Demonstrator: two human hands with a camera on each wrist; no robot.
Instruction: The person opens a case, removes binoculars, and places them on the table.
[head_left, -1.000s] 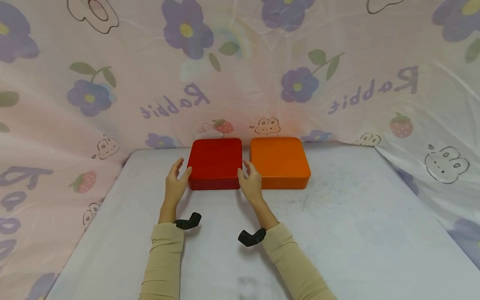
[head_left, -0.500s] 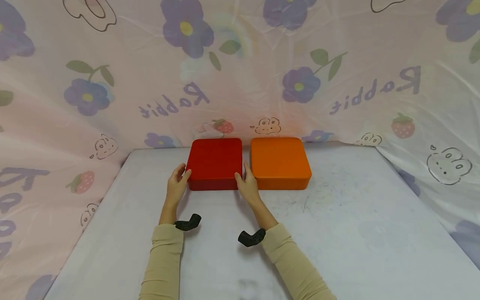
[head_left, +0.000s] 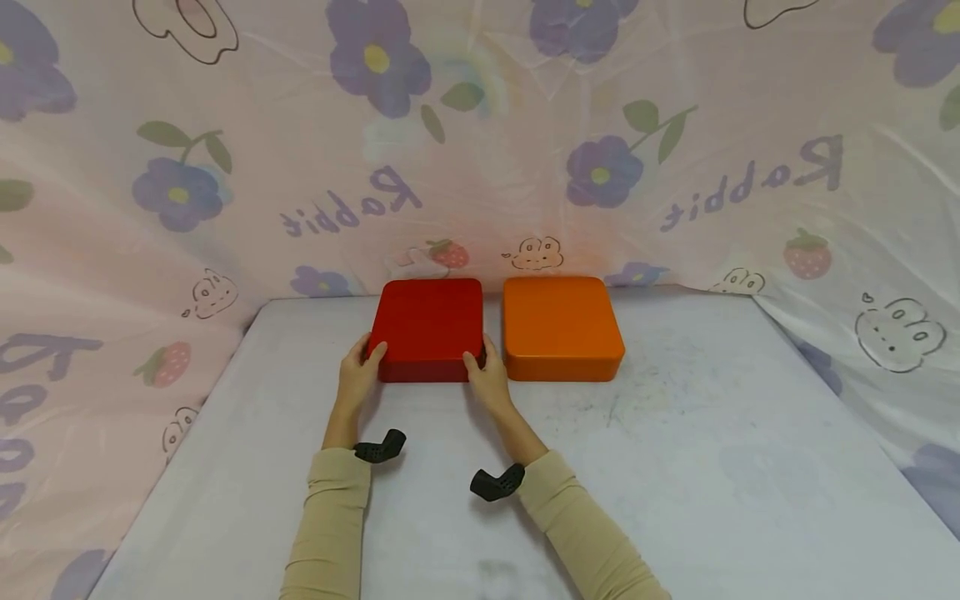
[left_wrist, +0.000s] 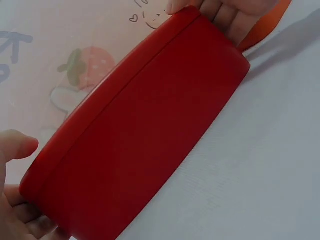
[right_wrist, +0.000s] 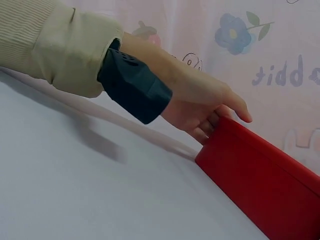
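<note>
A red box [head_left: 429,321] with rounded corners and a seam below its top lies near the back of the table. My left hand [head_left: 358,379] holds its left side by the front corner, thumb at the top edge and fingers against the side. At the opposite front corner my right hand [head_left: 489,379] grips the right side, its thumb over the top edge. The left wrist view shows the box's front face between both hands, with the right hand's fingers [left_wrist: 227,17] folded along the side. In the right wrist view only the left hand [right_wrist: 205,102] appears; its fingertips are partly hidden.
An orange box [head_left: 561,321] of similar shape stands just right of the red one, with a narrow gap between. Behind them hangs a printed cloth [head_left: 480,167]. The white table [head_left: 712,467] has faint marks right of centre. Black wrist cameras [head_left: 381,447] sit at both cuffs.
Both hands have closed in on the red box; the right hand has come leftward from beside the orange box. The red box has shifted slightly left. The orange box stays in place.
</note>
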